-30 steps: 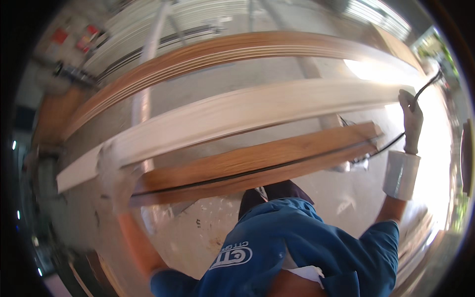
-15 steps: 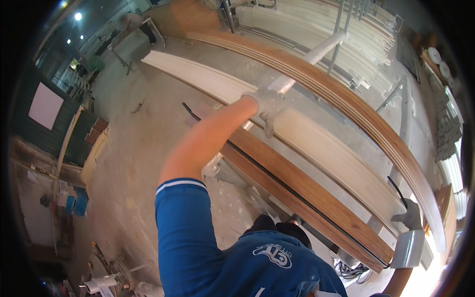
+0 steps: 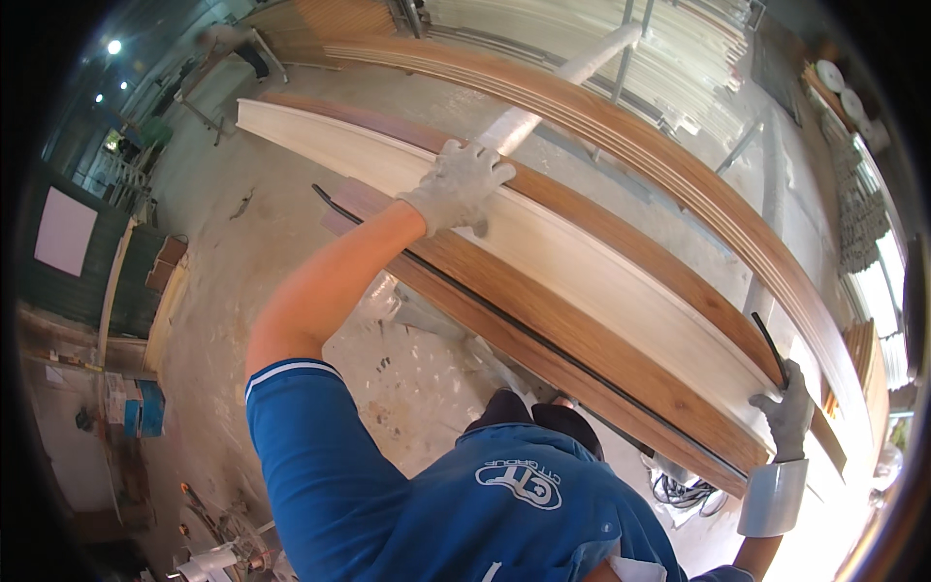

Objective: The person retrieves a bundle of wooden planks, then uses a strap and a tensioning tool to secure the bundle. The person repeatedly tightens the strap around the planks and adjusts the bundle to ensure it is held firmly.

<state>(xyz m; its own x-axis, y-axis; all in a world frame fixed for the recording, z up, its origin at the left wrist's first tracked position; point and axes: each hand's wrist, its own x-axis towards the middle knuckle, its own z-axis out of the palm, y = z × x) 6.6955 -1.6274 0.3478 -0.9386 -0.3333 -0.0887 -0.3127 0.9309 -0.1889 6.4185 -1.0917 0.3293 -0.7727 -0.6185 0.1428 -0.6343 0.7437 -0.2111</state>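
Observation:
A long white grooved board [image 3: 582, 247] runs diagonally across the picture, from far left to near right. My left hand [image 3: 456, 189], in a grey glove, is closed over it left of its middle. My right hand [image 3: 787, 417], gloved too and with a pale cuff at the wrist, grips its right end, thumb on the near side. A thin black rod [image 3: 770, 349] stands up at the right fingers; I cannot tell if they hold it. Brown wood-grain board [image 3: 621, 228] shows along the white board's far side. Nearer me lies another brown board [image 3: 543, 320] with a black strip [image 3: 524, 325] along it.
Beyond, a long brown ribbed moulding [image 3: 621, 121] crosses over a wrapped rail [image 3: 509, 131]. Pale profiles [image 3: 572, 24] are stacked at the back. Cables [image 3: 684, 495] lie near my feet, a machine [image 3: 233, 553] stands lower left, and another person [image 3: 228, 44] is far off.
The white board has tilted, and brown board now shows along its far side. My left hand has turned, its fingers now on top rather than hanging down. The view has shifted slightly.

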